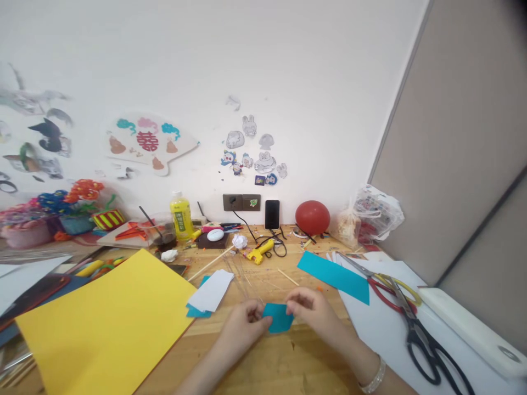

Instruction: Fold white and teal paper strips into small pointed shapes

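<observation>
A small blue piece of paper [278, 319] is held between both hands above the wooden table. My left hand [242, 325] pinches its left edge, with the thumb on the near face. At its upper right corner, my right hand [315, 310] grips the paper between thumb and fingers. To the left lies a white paper piece [213, 291] on top of blue pieces [199, 314]. A longer blue paper strip [335, 277] rests to the right, partly over white sheets.
A large yellow sheet [111, 323] covers the left side. Black-handled scissors [415, 329] and red-and-yellow-handled scissors [382, 288] lie on white paper [366, 334] at right. Behind are a yellow glue gun [260, 252], a drink bottle [181, 215], a phone [272, 214] and a red balloon [312, 217].
</observation>
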{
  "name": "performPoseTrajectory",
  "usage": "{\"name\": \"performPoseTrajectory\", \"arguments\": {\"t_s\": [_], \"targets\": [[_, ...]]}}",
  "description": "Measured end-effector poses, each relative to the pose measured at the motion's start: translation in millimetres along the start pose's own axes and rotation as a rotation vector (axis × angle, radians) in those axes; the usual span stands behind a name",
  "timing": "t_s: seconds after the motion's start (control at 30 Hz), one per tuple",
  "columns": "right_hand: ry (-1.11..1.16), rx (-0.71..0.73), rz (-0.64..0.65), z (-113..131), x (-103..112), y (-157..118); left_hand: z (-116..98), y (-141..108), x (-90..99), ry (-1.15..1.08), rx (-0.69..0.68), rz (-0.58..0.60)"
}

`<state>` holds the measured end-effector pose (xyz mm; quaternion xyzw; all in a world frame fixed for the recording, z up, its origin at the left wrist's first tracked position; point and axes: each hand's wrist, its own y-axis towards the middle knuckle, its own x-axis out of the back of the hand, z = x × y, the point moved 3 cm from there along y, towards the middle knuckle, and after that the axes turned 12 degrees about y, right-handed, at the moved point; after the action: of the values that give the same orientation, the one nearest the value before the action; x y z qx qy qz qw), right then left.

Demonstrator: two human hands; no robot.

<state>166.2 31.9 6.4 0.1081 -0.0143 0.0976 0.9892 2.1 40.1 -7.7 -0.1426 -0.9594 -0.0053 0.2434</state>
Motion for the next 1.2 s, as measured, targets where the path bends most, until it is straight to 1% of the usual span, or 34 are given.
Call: {"name": "performPoseTrajectory", "arguments": {"t_s": [0.03,0.1,0.13,0.23,0.27,0.3,0.37,0.43,0.47,0.53,0.63,0.73,0.9,0.97,1.07,1.2], "targets": [[-0.029,-0.021,0.033,-2.5,-3.2,-0.6,-0.3,1.0,1.4,0.000,-0.014,-0.006],[-0.126,-0.006,0.027,-4.3,-6.3,-2.0,-0.8,2.2,3.5,-0.006,-0.037,-0.009],[-0.194,0.031,0.001,-2.9,-6.4,-2.8,-1.1,2.4,3.8,-0.010,-0.046,-0.005],[-0.380,0.220,-0.065,8.9,-6.5,-6.8,-2.8,0.3,0.9,-0.026,-0.063,0.029],[-0.402,0.263,-0.055,12.4,-7.6,-8.0,-3.7,-0.9,-1.0,-0.039,-0.070,0.046],[-0.402,0.273,-0.033,13.9,-9.2,-8.7,-4.7,-2.1,-3.0,-0.055,-0.076,0.065],[-0.359,0.206,0.014,10.6,-12.7,-8.5,-6.5,-4.1,-6.1,-0.091,-0.086,0.092],[-0.280,0.102,0.010,1.1,-14.6,-6.8,-6.9,-4.8,-7.9,-0.136,-0.084,0.113],[-0.227,0.066,-0.012,-4.1,-14.7,-5.8,-6.4,-4.7,-8.4,-0.157,-0.074,0.125],[-0.118,0.027,-0.029,-13.0,-14.5,-4.2,-4.5,-4.0,-9.3,-0.199,-0.047,0.147],[-0.014,0.005,-0.015,-19.1,-14.2,-3.0,-2.2,-3.6,-10.5,-0.233,-0.016,0.168],[0.011,-0.005,-0.013,-18.5,-15.0,-2.9,-2.5,-4.7,-11.7,-0.233,0.006,0.169],[-0.035,-0.107,-0.069,-22.5,-16.7,-1.9,-3.8,-5.1,-11.0,-0.113,0.007,0.093],[-0.021,-0.113,-0.059,-24.9,-17.5,-1.4,-2.0,-4.3,-11.9,-0.123,0.025,0.099],[-0.023,-0.059,-0.038,-25.7,-17.9,-1.2,2.0,-3.2,-12.9,-0.158,0.075,0.118],[-0.153,0.032,-0.015,-21.8,-18.1,-3.5,4.8,-4.1,-15.0,-0.201,0.136,0.185]]}}
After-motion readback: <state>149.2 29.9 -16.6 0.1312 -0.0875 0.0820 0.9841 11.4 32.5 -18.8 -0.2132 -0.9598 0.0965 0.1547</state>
